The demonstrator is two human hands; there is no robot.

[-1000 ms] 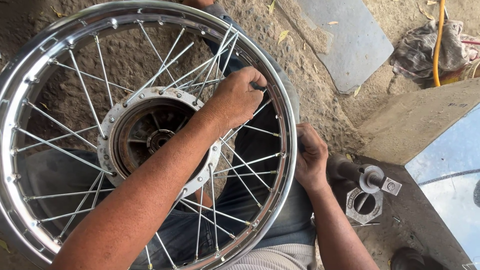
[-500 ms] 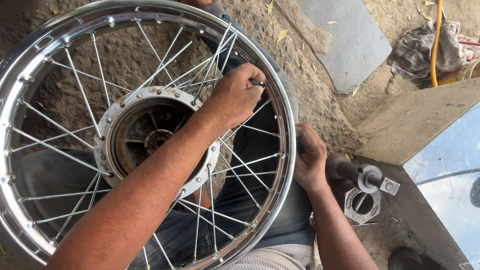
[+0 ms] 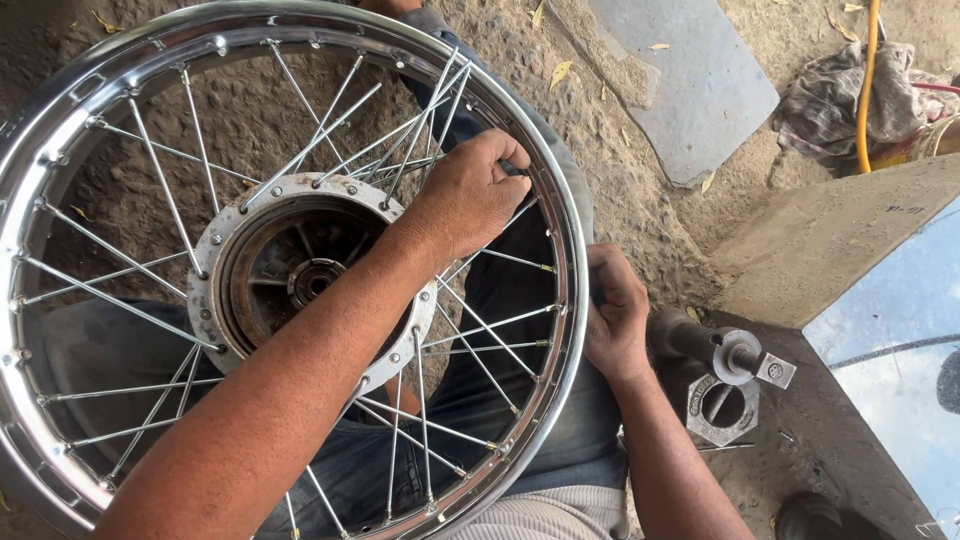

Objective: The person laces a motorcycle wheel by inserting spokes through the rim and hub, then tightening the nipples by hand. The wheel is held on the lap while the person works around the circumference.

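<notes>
Both hands grip the spoked wheel point(image 3: 290, 270): left hand point(image 3: 475, 195) pinching spokes inside, right hand point(image 3: 612, 315) clasping the rim outside.

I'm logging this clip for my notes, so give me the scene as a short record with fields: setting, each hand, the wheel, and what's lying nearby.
setting: rough dirt ground, seen from above
wheel: chrome spoked wheel lying across the person's lap, with a hub in the middle
left hand: left hand reaches in among the spokes near the rim, fingers pinched on something small
right hand: right hand grips the outside of the rim
nearby: hexagonal metal nut, grey slab, yellow hose, rag
</notes>
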